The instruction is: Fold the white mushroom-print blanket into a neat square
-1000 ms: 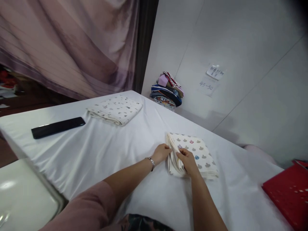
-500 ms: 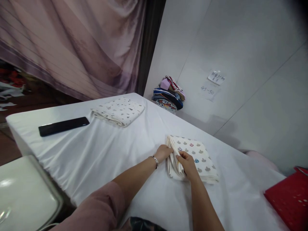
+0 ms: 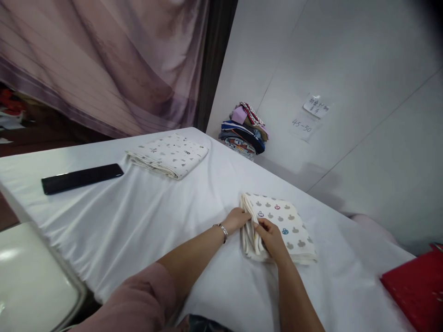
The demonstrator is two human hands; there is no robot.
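A folded cream cloth [image 3: 285, 216] with grey, red and blue mushroom-like prints lies on the white-covered table [image 3: 166, 212]. At its left edge, my left hand [image 3: 236, 220] is closed on the layers, with its fingertips tucked partly out of sight between them. My right hand [image 3: 272, 237] pinches the same edge a little nearer to me, thumb and fingers on the upper layers. The layers stand slightly apart between the two hands. Farther off to the left rests a second folded cloth [image 3: 171, 156], white with small grey prints, touched by neither hand.
A black phone [image 3: 83, 178] lies at the table's left. Folded clothes [image 3: 244, 129] are stacked by the wall beyond the far edge. A red bag-like item [image 3: 417, 286] sits at the right, and a pale glossy stool-like surface [image 3: 34, 276] at lower left. A curtain [image 3: 104, 64] hangs behind.
Both hands stay at the cloth's left edge with almost the same grip. The layers between them gape slightly more. My view has shifted a little.
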